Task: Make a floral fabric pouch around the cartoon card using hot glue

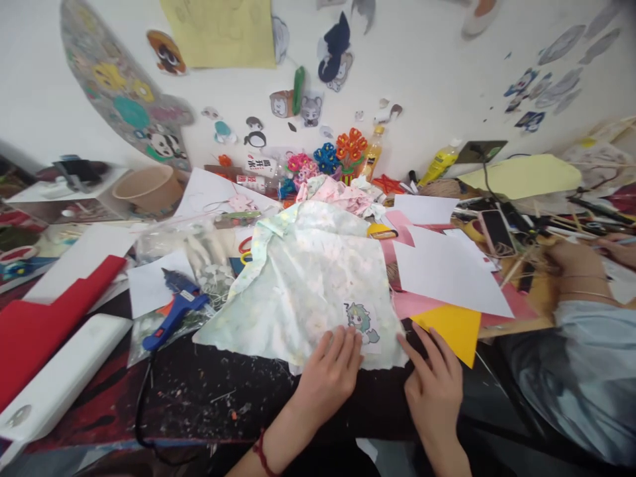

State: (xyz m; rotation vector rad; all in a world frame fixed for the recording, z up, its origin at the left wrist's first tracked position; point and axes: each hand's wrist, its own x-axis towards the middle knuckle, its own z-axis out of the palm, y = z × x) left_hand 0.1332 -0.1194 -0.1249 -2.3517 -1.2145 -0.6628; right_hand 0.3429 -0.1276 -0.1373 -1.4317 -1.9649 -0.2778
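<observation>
A pale green patterned cloth (308, 271) lies spread over the table in front of me. Near its front right corner sits a small paper cutout (365, 322) of a cartoon figure with green hair. My left hand (335, 368) rests with its fingers stretched out on the cloth and the cutout's lower left edge. My right hand (434, 377) has its fingers spread, the index fingertip at the cloth's right corner. Its other fingers are over the yellow paper (457, 328). Nothing is gripped in either hand.
At left lie a blue glue gun (179, 315) with its black cord, a white long object (64, 377) and red sheets (54, 318). White paper (442, 268) lies at right. Another person's arm (579, 268) rests at the right edge. Bead flowers (351, 147) stand behind the cloth.
</observation>
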